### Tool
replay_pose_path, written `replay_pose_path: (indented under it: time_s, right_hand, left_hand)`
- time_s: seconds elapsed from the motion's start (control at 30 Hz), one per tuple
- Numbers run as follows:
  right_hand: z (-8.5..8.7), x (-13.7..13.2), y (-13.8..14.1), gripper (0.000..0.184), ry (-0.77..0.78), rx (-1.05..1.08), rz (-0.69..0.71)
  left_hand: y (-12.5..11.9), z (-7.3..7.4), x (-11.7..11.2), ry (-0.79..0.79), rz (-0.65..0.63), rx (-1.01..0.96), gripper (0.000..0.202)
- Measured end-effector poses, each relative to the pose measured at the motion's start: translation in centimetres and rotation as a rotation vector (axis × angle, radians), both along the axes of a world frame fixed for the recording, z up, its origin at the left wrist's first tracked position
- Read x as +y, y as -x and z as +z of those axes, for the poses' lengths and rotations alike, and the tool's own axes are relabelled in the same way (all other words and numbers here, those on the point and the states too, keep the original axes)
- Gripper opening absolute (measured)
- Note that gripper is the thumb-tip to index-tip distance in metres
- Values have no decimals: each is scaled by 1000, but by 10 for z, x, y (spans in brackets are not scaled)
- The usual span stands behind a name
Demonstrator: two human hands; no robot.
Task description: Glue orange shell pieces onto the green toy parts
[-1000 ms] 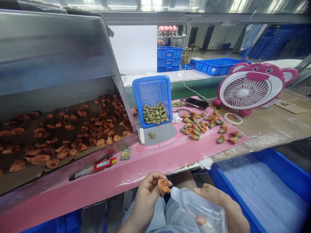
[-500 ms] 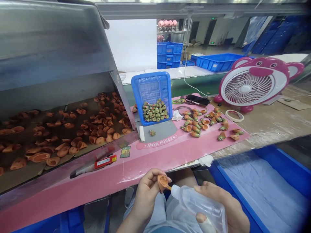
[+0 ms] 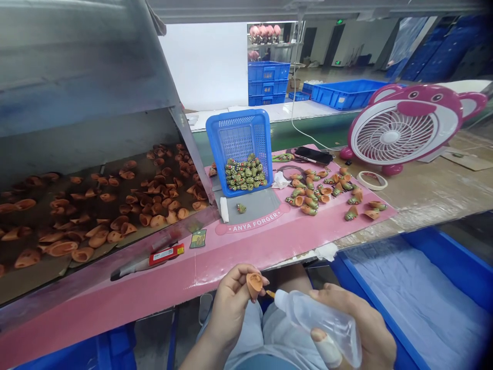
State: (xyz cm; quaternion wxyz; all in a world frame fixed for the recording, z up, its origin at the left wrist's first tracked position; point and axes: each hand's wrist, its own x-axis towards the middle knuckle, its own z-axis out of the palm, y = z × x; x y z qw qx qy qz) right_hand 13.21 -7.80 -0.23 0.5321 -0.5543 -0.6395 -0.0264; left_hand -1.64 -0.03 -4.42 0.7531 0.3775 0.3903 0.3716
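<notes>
Holds orange hollow piece (image 3: 254,285) clamped in left-hand fingers (image 3: 243,269), in front of worktop (image 3: 419,200); grips translucent bottle (image 3: 308,311) in right-hand fingers (image 3: 334,295), wrapped around its body, with nozzle (image 3: 270,294) just beside piece.

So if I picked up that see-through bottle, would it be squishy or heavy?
The bottle probably squishes a little, since its clear wall looks like thin plastic. It may feel light, since the right hand alone holds it. Laid down, it might roll, because its shoulder looks rounded.
</notes>
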Motion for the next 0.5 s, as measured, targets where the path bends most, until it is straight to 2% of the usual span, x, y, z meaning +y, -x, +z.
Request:
replay_pose_path:
  time_s: [0.27, 0.5]
  right_hand:
    - [2, 5, 0, 18, -28, 39, 55]
    - [1, 5, 1, 18, -55, 31, 48]
  left_hand:
    - [0, -2, 0, 5, -2, -2, 12]
    - [-1, 1, -1, -12, 6, 37, 10]
